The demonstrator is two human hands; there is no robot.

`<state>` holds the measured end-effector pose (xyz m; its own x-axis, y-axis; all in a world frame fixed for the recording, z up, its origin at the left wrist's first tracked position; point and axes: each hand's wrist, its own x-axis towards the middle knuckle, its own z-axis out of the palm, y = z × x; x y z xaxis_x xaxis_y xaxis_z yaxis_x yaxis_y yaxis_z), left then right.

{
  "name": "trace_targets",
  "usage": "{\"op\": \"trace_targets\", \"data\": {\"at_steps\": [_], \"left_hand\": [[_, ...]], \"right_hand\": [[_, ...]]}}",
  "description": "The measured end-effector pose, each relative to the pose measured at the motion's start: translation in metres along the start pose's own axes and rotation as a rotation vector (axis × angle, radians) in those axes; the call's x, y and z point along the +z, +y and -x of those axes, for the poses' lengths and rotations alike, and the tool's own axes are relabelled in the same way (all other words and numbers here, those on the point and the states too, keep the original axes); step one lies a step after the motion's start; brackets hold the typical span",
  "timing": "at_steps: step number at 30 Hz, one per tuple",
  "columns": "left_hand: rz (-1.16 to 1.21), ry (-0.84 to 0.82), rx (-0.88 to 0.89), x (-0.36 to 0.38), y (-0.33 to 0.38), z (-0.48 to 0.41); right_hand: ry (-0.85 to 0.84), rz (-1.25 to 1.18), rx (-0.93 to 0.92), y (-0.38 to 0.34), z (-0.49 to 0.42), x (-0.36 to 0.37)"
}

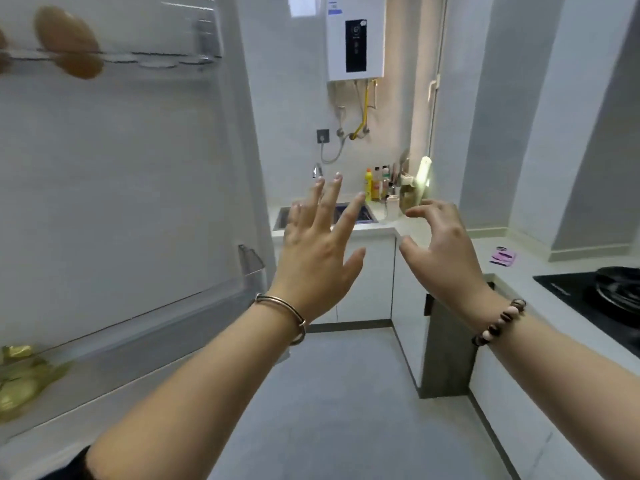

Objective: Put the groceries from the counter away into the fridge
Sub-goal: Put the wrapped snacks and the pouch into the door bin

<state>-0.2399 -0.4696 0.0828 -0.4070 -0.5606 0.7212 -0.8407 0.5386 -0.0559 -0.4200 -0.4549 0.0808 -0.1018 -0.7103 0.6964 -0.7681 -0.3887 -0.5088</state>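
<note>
Both hands reach forward empty beside the open fridge door (131, 188). The left hand (318, 258) is spread wide; the right hand (446, 251) has a loose, curled grip above the counter (540, 271).

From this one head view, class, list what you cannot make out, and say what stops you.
- Fridge interior: only the open door shows; the left edge cuts off the rest.
- Brown egg in the door rack: motion-blurred.
- Yellow-green packs in the lower door shelf: blurred and cut off.
- Bottles by the sink: too small to read.
- Pan: cut by the right edge.
</note>
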Motion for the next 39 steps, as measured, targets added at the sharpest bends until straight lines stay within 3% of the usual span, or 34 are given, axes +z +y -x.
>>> {"op": "trace_targets", "data": {"at_steps": [11,15,28,39], "left_hand": [[0.206,-0.157,0.174,0.144,0.241,-0.102],[0.316,-0.145,0.237,0.187,0.322,-0.115],[0.593,-0.254,0.530,0.284,0.527,-0.136],[0.807,-0.325,0.788,0.376,0.673,-0.182]], "right_hand": [[0.083,0.241,0.247,0.211,0.023,-0.172],[0.139,0.307,0.342,0.271,0.052,-0.224],[0.304,0.587,0.679,0.400,0.153,-0.346],[0.406,0.734,0.940,0.506,0.171,-0.421]]}}
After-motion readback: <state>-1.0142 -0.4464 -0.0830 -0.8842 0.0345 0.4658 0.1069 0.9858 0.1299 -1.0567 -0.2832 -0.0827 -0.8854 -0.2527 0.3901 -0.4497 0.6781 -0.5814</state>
